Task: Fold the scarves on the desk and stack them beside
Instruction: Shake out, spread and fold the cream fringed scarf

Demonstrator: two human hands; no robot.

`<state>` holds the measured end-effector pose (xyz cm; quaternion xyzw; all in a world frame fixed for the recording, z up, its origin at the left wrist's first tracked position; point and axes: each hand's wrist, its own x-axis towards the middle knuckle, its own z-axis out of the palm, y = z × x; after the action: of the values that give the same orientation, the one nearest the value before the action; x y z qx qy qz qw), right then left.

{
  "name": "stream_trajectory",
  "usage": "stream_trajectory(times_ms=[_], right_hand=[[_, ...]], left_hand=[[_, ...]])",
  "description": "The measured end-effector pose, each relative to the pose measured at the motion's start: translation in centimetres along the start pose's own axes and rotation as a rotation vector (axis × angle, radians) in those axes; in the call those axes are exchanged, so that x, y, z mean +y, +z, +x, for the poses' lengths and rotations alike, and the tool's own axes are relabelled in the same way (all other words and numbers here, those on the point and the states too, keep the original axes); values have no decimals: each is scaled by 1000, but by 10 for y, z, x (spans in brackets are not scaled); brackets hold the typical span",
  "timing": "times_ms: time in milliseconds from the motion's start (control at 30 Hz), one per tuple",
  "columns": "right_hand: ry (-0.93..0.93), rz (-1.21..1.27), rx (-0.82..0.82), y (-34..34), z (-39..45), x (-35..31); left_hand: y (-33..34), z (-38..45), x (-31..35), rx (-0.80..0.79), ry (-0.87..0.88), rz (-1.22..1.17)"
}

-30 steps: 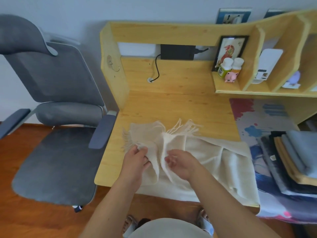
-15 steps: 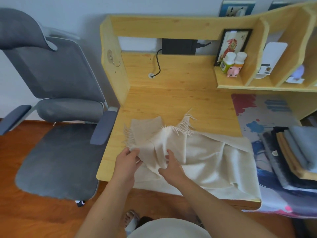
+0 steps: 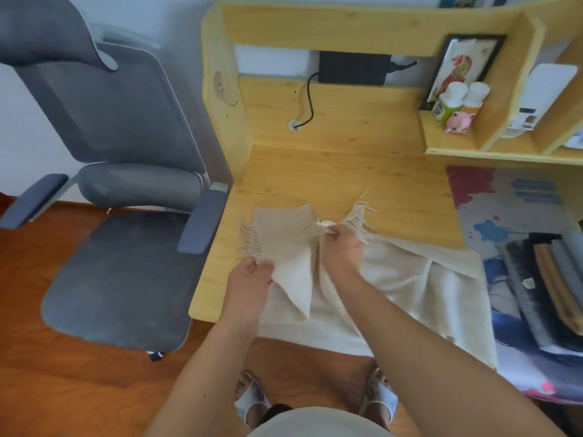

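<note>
A cream fringed scarf (image 3: 407,285) lies rumpled across the front of the wooden desk (image 3: 347,171), and its near edge hangs over the desk's front. My left hand (image 3: 250,279) pinches a fringed corner at the scarf's left end. My right hand (image 3: 342,247) grips the other fringed end, bunched up near the scarf's middle. A stack of folded scarves (image 3: 549,288) in grey, tan and black lies at the right edge of the view.
A grey office chair (image 3: 126,216) stands close to the desk's left side. A patterned mat (image 3: 504,200) covers the desk's right part. A shelf unit holds bottles (image 3: 457,100), a pink figure and a framed picture. A black cable (image 3: 310,99) runs down the back panel.
My right hand has moved away from me along the scarf, up to its fringed end. My left hand keeps its hold on the left corner. The camera has come closer.
</note>
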<state>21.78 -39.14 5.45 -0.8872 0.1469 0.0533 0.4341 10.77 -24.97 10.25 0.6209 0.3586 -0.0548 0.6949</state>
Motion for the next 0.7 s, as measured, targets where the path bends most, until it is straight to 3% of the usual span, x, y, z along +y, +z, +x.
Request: stream_trajectory(times_ms=[100,167,233,333,400,700], right_hand=[[483,584,57,-53,27,-8],[561,988,-19,-92,26,-19],[361,938,-44,-117,6,-34],[-67,561,66,-129,-41,-55],[-248,421,75,-122,-62,-52],[-366,420,180,-102,-85,-15]], left_hand=[[11,-9,20,77,101,69],[29,-21,37,67,219,103],[48,-33,53,-12,315,91],[74,-49,64,-110,363,-44],[86,-56,62,-145,340,-130],[90,-69,47,-148,317,-85]])
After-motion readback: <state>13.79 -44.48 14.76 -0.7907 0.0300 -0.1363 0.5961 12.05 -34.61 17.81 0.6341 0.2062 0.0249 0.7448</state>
